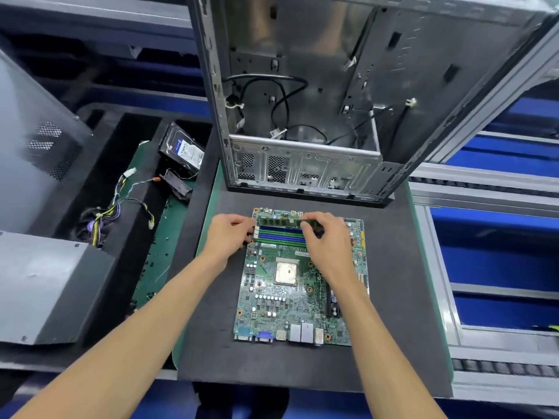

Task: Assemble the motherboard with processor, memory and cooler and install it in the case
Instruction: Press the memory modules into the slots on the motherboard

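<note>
Motherboard flat on counter mat, before open case. We hold memory stick over far slot: left hand grip pinches one end, right hand other. Advice: match notch, press both ends evenly till latches click.

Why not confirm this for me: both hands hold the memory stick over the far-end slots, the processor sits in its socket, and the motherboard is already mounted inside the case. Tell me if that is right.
One point is wrong. The head view shows the motherboard lying flat on the dark mat in front of the open case, not mounted inside it. The rest stands: left hand and right hand hold the memory stick over the far-end slots, and the processor sits in its socket.
</note>
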A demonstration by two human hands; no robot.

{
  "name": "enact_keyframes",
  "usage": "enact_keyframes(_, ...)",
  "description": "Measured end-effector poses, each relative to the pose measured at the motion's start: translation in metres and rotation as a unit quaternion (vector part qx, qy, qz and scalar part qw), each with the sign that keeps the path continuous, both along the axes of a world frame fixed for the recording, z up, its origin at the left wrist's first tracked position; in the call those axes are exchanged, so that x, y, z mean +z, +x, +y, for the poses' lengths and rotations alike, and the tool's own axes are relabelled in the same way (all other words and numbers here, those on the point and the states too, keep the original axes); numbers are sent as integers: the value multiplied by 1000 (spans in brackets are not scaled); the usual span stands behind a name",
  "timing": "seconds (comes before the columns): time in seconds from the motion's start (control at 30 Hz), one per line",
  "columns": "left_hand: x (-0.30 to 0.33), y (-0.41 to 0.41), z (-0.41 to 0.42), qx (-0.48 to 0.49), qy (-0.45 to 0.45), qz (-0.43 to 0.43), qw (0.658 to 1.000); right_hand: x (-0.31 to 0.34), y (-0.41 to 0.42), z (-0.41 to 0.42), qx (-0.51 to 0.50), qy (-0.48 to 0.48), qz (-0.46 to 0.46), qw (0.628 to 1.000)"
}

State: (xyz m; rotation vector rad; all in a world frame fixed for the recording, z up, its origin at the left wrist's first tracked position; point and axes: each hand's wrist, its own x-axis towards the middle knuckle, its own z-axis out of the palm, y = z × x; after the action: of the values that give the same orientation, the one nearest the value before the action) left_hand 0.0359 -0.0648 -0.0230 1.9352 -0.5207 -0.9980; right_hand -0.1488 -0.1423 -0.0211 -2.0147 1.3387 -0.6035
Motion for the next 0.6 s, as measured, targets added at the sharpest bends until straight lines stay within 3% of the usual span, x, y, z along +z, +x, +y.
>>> enact_keyframes(0.6,-6,5,-11,-9,40,-7,999,-8,4,-2,-8,-16,0,1000)
